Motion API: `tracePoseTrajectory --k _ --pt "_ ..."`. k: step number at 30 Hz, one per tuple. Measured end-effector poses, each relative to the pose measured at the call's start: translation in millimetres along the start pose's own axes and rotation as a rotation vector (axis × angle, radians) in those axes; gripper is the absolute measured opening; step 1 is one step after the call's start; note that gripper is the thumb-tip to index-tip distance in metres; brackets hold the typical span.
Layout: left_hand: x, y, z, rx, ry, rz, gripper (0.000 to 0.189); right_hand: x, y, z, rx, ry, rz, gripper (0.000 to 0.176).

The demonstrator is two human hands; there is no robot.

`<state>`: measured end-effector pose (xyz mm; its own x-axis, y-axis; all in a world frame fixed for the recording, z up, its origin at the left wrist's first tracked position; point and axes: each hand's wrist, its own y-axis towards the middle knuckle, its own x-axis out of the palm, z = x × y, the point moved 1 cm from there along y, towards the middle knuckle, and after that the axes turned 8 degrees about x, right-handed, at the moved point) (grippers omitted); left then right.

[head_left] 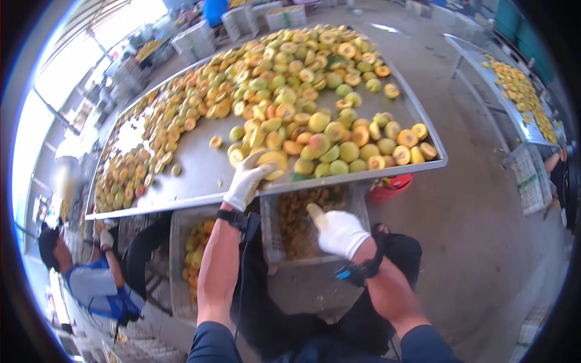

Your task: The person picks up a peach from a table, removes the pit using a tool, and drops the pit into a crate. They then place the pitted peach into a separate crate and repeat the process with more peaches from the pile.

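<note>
1. A seated person (97, 284) was at far left.
2. A crate (179, 242) held fruit below the table (200, 163), whose top carried the heaped fruit (284, 72).
3. The gloved left hand (247, 181) touched yellow fruit (275, 161) at the near edge; its grip was unclear.
4. The gloved right hand (344, 235) hovered over a second crate (272, 236), a yellowish tip (315, 213) showing; I cannot tell what it held.

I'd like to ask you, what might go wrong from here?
The white-gloved left hand might nudge yellow-green fruit off the grey metal table, since some lies near its front edge. The thin black cord by the left forearm could perhaps catch on the grey plastic crate below.
</note>
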<state>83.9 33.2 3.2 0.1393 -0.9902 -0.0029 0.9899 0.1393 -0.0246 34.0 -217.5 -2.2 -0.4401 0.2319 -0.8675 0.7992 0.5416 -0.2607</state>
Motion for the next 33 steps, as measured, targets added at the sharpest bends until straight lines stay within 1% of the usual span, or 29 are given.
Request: tracePoseTrajectory --k 1,3,4,5,7,9,11,13,15,16,17,19,20,21,23,24,25,26,27,28,30,33 --pt "3.8 -14.1 10.6 -0.01 0.07 -0.073 0.041 -0.8 2.0 -1.0 0.003 0.004 0.01 0.053" --pt "7.2 -35.9 17.5 -0.094 0.107 -0.122 0.045 -0.3 5.7 -2.2 -0.032 0.031 0.058 0.054" --pt "10.7 -50.7 20.2 -0.098 0.044 -0.063 0.041 -1.0 5.9 -3.2 -0.062 0.078 0.095 0.055" --pt "10.8 -64.2 16.6 -0.106 0.042 -0.051 0.041 -1.4 5.6 -4.2 -0.091 0.125 0.135 0.056" --pt "8.2 -92.0 8.2 -0.11 -0.253 0.048 0.036 1.9 7.4 -4.9 -0.159 0.285 0.229 0.056" --pt "11.5 -121.7 -5.6 -0.124 -0.458 0.089 0.037 2.0 4.9 -10.4 -0.162 0.352 0.279 0.055" --pt "14.6 -149.5 -25.3 -0.137 -0.607 0.171 0.041 5.5 0.1 -17.0 -0.22 0.388 0.334 0.055" --pt "23.0 -171.8 -34.7 -0.115 -0.657 0.205 0.043 13.6 -14.8 -25.4 -0.201 0.464 0.366 0.052" --pt "28.8 -185.8 -41.0 -0.108 -0.727 0.217 0.047 22.1 -35.8 -37.4 -0.185 0.503 0.338 0.051" --pt "29.4 -188.9 -48.8 -0.106 -0.717 0.207 0.053 26.3 -46.8 -44.5 -0.142 0.481 0.29 0.05" --pt "31.4 -191.7 -55.9 -0.104 -0.731 0.206 0.053 32.8 -55.7 -50.3 -0.154 0.462 0.265 0.051" --pt "38.0 -192.6 -64.5 -0.081 -0.652 0.322 0.051 46.6 -70.2 -59.1 -0.159 0.368 0.224 0.05" --pt "40.8 -191.1 -70.4 -0.061 -0.642 0.386 0.046 55.1 -74.9 -60.3 -0.192 0.311 0.251 0.05" --pt "43.7 -190.7 -70.3 -0.062 -0.651 0.374 0.046 69.1 -75.3 -56.3 -0.241 0.23 0.323 0.047" --pt "46.1 -190.7 -69.1 -0.015 -0.733 0.381 0.042 89.8 -78.7 -50.7 -0.361 0.099 0.541 0.043" --pt "40.6 -191.2 -70.0 -0.003 -0.747 0.283 0.044 91.0 -80.2 -51.8 -0.353 0.093 0.543 0.043" --pt "40.5 -191.1 -72.4 -0.007 -0.751 0.275 0.044 92.4 -81.2 -53.1 -0.327 0.073 0.536 0.047" --pt "41.2 -190.3 -74.5 0.004 -0.839 0.234 0.047 93.9 -81.9 -53.9 -0.302 0.054 0.529 0.051" --pt "42.6 -190.6 -72.8 0.013 -0.926 0.193 0.051 96.5 -81.8 -53.4 -0.293 0.05 0.531 0.051" --pt "43.1 -191.9 -71.8 0.008 -0.929 0.185 0.051 99.7 -80.9 -52.5 -0.29 0.054 0.535 0.051" --pt "44.0 -193.4 -70.1 -0.031 -0.971 0.127 0.056 103.3 -78.8 -53.1 -0.278 0.059 0.545 0.052" --pt "48.2 -194.6 -70.9 -0.026 -0.987 0.105 0.056 104.8 -77.4 -59.4 -0.258 0.039 0.604 0.053"
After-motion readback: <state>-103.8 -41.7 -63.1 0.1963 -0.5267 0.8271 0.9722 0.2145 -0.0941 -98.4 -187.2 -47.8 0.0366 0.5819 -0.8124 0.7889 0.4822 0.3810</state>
